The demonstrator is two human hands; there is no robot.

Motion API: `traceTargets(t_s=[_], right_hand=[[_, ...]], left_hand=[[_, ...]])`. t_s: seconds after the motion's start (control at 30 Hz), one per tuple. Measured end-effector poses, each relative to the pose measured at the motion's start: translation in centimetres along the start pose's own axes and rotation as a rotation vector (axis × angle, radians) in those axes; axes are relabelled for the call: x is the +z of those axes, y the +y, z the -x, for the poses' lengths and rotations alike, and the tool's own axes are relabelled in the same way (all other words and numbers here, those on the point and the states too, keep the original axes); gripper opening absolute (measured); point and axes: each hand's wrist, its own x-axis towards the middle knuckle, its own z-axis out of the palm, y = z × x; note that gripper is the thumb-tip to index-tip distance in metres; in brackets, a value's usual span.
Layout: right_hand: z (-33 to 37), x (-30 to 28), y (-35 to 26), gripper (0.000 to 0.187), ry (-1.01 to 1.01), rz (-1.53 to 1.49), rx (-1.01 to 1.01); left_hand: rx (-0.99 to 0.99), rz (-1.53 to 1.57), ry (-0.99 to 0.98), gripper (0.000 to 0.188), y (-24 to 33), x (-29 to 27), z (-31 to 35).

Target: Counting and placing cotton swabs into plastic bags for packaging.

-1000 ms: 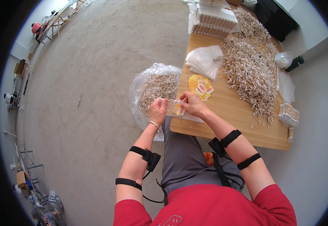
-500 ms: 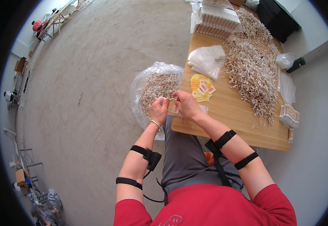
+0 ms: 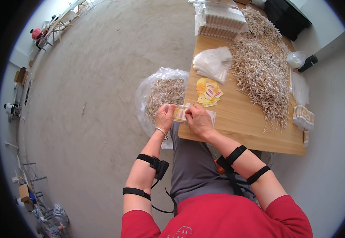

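Note:
A small clear plastic bag with a yellow card [image 3: 179, 114] in it spans the gap between my hands at the table's near left corner. My left hand [image 3: 165, 116] is closed on its left end. At the other end, the fingers of my right hand [image 3: 199, 119] pinch the bag's edge. Whether swabs are inside is too small to tell. Right beside my right hand lies a flat clear bag [image 3: 211, 116], partly covered by it. Loose yellow cards [image 3: 209, 92] are spread just beyond. Below my left hand, a big plastic sack [image 3: 144, 93] holds many cotton swabs [image 3: 166, 93].
A large heap of cotton swabs [image 3: 259, 67] covers the table's right side. Empty clear bags [image 3: 214, 63] lie left of it, with stacked packs [image 3: 222, 22] behind. Filled packs [image 3: 303, 118] sit at the right edge. The wooden table [image 3: 240, 123] ends beside my leg.
My right hand has lowered and closed on the bag's right end. The bag now lies flatter, showing more of the yellow card. The whole view has shifted slightly.

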Motion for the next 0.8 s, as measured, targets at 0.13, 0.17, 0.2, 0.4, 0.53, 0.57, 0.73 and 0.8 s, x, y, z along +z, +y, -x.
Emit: traceTargets(t_s=[0.13,0.17,0.2,0.4,0.53,0.57,0.73,0.8], right_hand=[[0.4,0.0,0.3,0.014,0.085,-0.012,0.006],[0.5,-0.2,0.6,0.015,0.133,-0.038,-0.003],[0.8,-0.4,0.9,0.015,0.134,-0.037,-0.003],[4.8,0.3,0.1,0.057,0.1,0.387,-0.254],[6.0,2.1,0.2,0.088,-0.094,0.464,-0.233],[6.0,2.3,-0.1,0.089,-0.098,0.459,-0.225],[6.1,2.4,-0.8,0.092,-0.11,0.441,-0.19],[5.9,2.0,-0.3,0.091,-0.103,0.44,-0.244]], left_hand=[[-0.008,-0.002,0.006,0.027,0.6,0.3,0.2],[-0.007,-0.002,0.006,0.027,0.7,0.3,0.2],[-0.017,0.005,0.002,0.028,0.8,0.4,0.2],[-0.008,0.011,-0.009,0.027,-0.9,-0.1,-0.1],[-0.01,0.022,-0.026,0.024,-1.4,0.0,-0.4],[-0.007,0.016,-0.031,0.024,-1.5,-0.1,-0.4],[-0.01,0.007,-0.037,0.026,-1.7,-0.2,-0.5],[0.044,-0.036,-0.02,0.028,-2.0,0.2,-0.8]])
